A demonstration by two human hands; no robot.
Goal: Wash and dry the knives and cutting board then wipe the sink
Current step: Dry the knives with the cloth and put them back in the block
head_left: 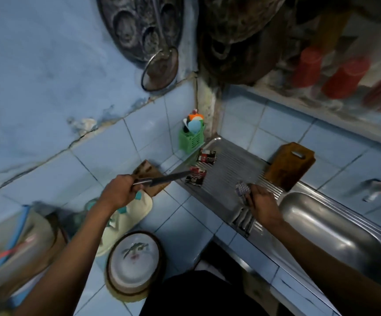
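Left hand (121, 192), centre-left of frame, grips a steel-handled kitchen knife (162, 179), blade pointing right toward the ribbed steel drainboard (230, 169). Right hand (261, 202) clutches a checkered cloth (242, 189) on the drainboard. A brown wooden cutting board (289, 166) leans against the tiles, above the steel sink basin (331, 231).

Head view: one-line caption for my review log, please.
Left hand holds a knife; right hand grips a cloth on the drainboard.

One knife (162, 179), two wooden cutting boards (289, 166), three red cups (344, 78).
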